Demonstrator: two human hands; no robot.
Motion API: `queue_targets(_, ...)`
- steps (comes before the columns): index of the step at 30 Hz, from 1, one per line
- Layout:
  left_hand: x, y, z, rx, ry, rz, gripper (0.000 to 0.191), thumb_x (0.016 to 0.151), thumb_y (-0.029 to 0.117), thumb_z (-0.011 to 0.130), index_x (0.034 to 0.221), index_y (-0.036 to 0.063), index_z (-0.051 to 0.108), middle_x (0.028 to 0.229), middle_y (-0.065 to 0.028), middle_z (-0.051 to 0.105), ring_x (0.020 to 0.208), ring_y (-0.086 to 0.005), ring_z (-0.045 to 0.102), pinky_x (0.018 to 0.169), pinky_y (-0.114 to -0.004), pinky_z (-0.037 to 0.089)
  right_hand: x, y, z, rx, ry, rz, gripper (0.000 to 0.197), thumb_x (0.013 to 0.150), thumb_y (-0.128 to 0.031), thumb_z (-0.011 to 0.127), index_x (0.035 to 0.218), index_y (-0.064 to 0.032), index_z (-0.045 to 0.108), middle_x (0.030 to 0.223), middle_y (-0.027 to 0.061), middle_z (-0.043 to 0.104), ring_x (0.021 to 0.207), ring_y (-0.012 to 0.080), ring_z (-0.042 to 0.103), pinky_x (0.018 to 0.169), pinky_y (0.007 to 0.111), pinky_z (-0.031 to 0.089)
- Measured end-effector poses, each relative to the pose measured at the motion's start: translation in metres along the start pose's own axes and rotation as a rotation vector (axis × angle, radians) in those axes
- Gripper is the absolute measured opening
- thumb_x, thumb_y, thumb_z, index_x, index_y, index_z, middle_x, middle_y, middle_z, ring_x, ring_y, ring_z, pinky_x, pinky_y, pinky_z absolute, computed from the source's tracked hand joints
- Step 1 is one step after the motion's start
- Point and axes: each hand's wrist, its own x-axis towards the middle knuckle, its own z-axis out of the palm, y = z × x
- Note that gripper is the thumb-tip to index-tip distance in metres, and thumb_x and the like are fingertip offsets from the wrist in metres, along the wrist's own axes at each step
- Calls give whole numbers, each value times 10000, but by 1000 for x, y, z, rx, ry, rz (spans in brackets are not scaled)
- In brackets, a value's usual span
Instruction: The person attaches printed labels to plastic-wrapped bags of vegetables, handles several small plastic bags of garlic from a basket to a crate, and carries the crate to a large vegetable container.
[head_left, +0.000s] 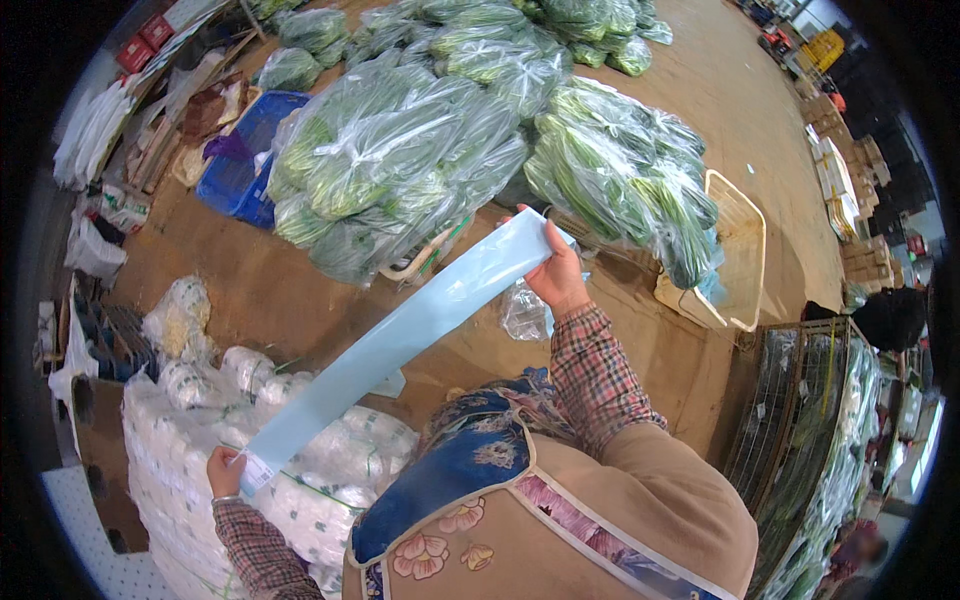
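Observation:
A long strip of folded light-blue plastic film (397, 330) stretches diagonally between my hands. My left hand (226, 471) pinches its lower end beside a small white printed label, above the white bundles wrapped in clear plastic (180, 480). At the upper end my right hand (553, 262) grips the film, thumb on top; some of its fingers are hidden behind the film. Just beyond it lie large clear plastic bags of green leafy vegetables (397, 142), with another bagged pile (615, 157) to the right. Crumpled clear plastic (523, 309) is below my right hand.
A blue plastic crate (236, 184) stands at the left, a cream plastic crate (754, 255) at the right. A wire-mesh cage (780, 397) holding bagged greens is at the lower right. Cardboard boxes (862, 195) line the far right. A partly visible person (859, 547) is at the lower right edge.

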Motion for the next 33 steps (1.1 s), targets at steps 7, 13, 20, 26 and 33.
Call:
queue_targets(7,62,127,78,176,37,498,329,628,23,592,952,39,543,942,-140,542,914,-296,505,811,-347,394,7,48,58,-1118,-168,-286,416,879,-319,412,1214,-74,428,1112,108,498,1028,205,452,901,315,317)
queue_targets(13,59,298,154,-577,-316,671,392,759,99,582,1118,7,452,1042,-90,528,956,-167,500,802,-275,399,23,95,113,-1503,-632,-389,511,832,-302,483,1257,-55,346,1297,162,316,1238,304,237,991,380,209)
queue_targets(20,87,318,132,-685,-699,318,123,782,71,568,878,-4,548,742,21,544,704,-51,500,631,-203,418,64,95,90,-1029,-500,-129,596,822,-294,484,1287,-2,252,1329,143,267,1239,281,228,1011,365,167)
queue_targets(26,105,332,115,-558,-658,404,151,776,89,570,898,1,557,778,7,561,693,-52,505,612,-207,414,102,51,88,43,-206,110,618,825,-474,413,1309,-126,250,1286,138,350,1166,249,359,959,397,291)
queue_targets(33,136,321,134,-390,-577,472,176,741,153,598,812,-6,572,669,-13,544,633,-63,489,566,-232,403,137,7,65,204,-147,-7,543,844,-401,401,1272,-84,291,1244,153,393,1143,285,376,968,418,271)
